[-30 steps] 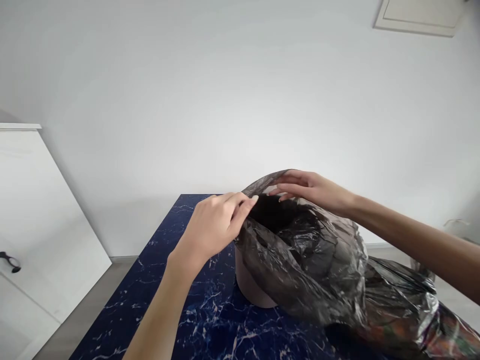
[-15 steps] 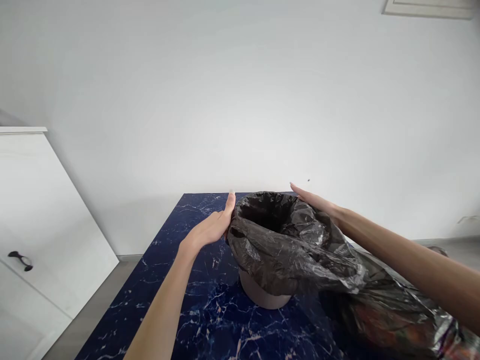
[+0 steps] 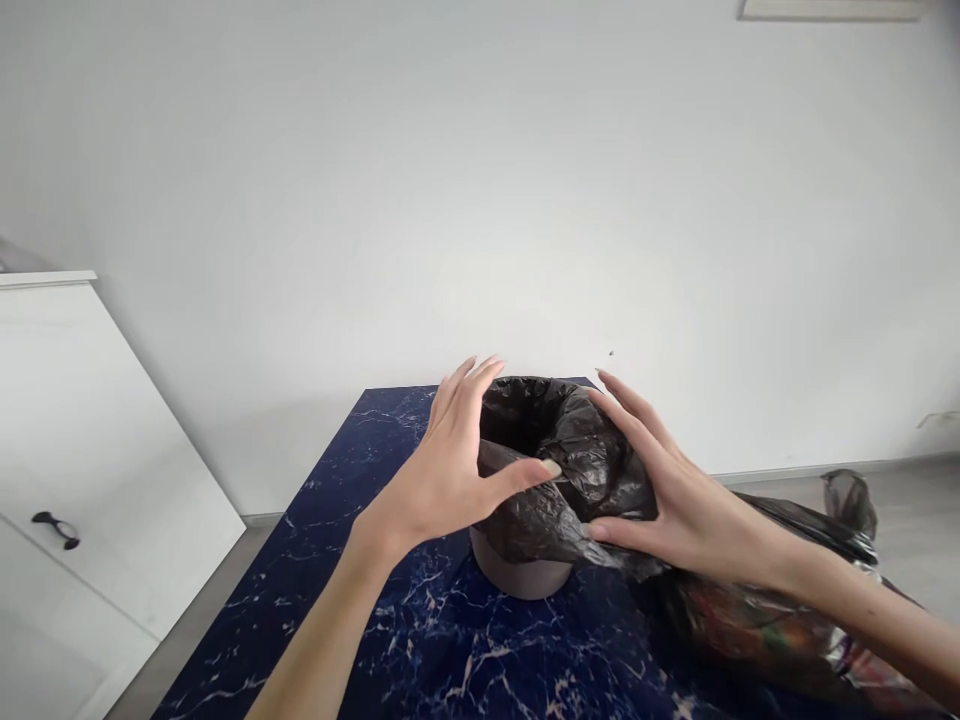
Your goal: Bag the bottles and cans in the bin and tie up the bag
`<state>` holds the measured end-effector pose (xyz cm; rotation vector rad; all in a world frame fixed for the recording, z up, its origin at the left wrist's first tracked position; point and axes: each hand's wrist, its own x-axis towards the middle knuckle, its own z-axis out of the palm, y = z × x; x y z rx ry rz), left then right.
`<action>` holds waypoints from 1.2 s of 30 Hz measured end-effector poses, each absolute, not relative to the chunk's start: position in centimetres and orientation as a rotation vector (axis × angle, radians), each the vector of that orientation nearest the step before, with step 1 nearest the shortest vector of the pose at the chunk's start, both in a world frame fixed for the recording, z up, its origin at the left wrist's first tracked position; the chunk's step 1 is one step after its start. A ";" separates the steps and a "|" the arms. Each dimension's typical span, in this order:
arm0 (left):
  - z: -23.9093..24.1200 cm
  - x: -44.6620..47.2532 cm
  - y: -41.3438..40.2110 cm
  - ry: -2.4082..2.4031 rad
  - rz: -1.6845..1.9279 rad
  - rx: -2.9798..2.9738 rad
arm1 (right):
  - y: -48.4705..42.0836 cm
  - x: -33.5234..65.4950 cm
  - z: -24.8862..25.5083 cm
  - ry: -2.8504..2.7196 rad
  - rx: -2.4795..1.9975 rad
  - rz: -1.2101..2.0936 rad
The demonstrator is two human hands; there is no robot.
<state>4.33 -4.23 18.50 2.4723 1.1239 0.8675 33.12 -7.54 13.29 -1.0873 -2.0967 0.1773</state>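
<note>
A small round bin (image 3: pixel 517 575) stands on the dark blue marbled table (image 3: pixel 390 620), toward its far end, with a black bag (image 3: pixel 559 470) lining it; the bag's mouth gapes open above the bin and its plastic is folded down over the rim, hiding all but the bin's pale base.

The left hand (image 3: pixel 450 470) lies flat against the bag on the left of the bin, fingers spread wide and thumb pressed across the front fold. The right hand (image 3: pixel 671 490) cups the bag from the right of the bin, fingers likewise splayed, thumb low on the plastic. Neither hand pinches anything; both palms press the loose film inward, which looks like smoothing it snug against the bin's wall.

Right of the bin a second, filled bag (image 3: pixel 772 620) lies slumped on the table under the right forearm. Left of the bin, beyond the table, stands a white cabinet (image 3: pixel 82 450).

No label, brand or writing can be read anywhere.
</note>
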 end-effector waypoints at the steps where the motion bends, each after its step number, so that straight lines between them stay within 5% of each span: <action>1: 18.2 4.5 -4.5 1.115 0.847 2.524 | -7.7 33.2 12.7 -2.089 -1.085 0.172; 12: 11.6 4.0 -5.4 1.139 1.143 2.229 | -7.1 33.3 8.9 -1.806 -1.057 0.632; 21: 8.6 3.4 -4.6 1.114 0.914 2.080 | -6.2 33.2 6.6 -1.767 -0.928 0.882; 27: 6.1 0.1 -4.9 1.105 0.718 2.057 | -8.4 35.6 9.5 -1.828 -0.930 0.569; 36: 6.1 2.8 -6.1 1.150 1.271 1.684 | -9.4 32.1 12.9 -2.086 -0.893 -0.228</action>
